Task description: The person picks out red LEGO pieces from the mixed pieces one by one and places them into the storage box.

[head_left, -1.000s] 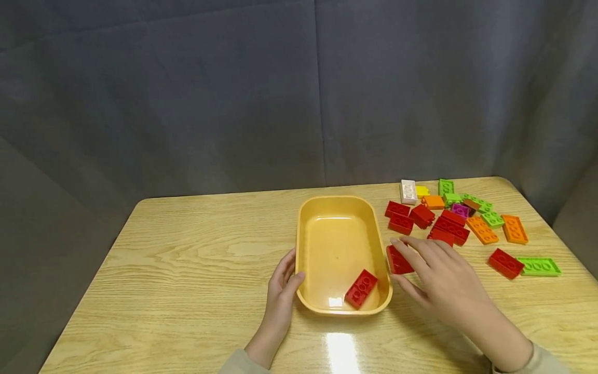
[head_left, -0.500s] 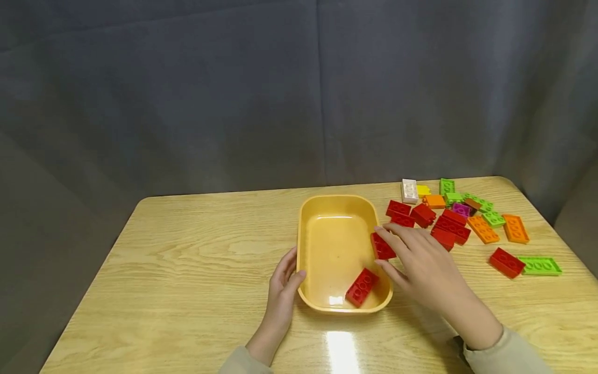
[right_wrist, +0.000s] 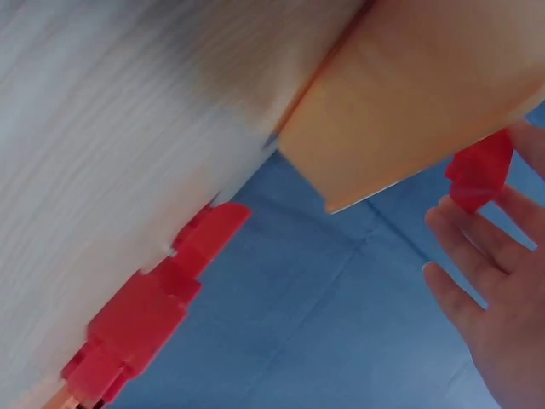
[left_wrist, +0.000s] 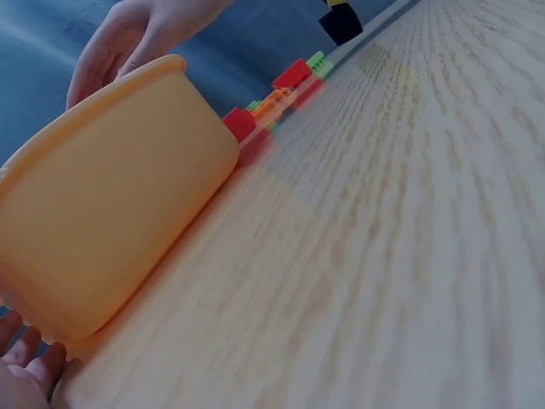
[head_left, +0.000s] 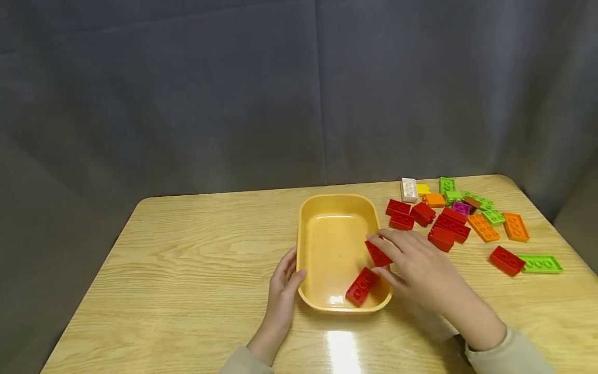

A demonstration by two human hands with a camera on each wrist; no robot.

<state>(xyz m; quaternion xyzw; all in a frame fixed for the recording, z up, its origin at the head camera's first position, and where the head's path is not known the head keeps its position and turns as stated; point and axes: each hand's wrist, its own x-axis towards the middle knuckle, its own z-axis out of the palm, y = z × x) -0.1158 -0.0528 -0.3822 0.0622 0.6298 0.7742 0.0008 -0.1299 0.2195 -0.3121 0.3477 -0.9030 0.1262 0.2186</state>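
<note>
A yellow plastic tub [head_left: 329, 249] stands on the wooden table in the head view. My left hand [head_left: 280, 296] grips its left side, thumb over the rim and fingers against the outer wall. Over the tub's right rim, my right hand [head_left: 418, 267] pinches a red toy building brick [head_left: 376, 253] between thumb and fingers. The right wrist view has this held brick [right_wrist: 479, 173] at the tub's upper edge, with the other fingers spread. Another red brick [head_left: 362, 286] lies in the tub's near right corner, just below the held one.
Several red bricks [head_left: 452, 227] lie in a group right of the tub. Behind and beside them are orange [head_left: 483, 228], green, white [head_left: 409, 190], yellow and purple pieces. A red brick [head_left: 506, 261] touches a long green plate [head_left: 542, 264] farther right. A dark curtain [head_left: 233, 104] hangs behind the table.
My right hand has lifted the red brick from the table beside the tub and carried it left over the rim into the tub's opening. My left hand keeps its place.
</note>
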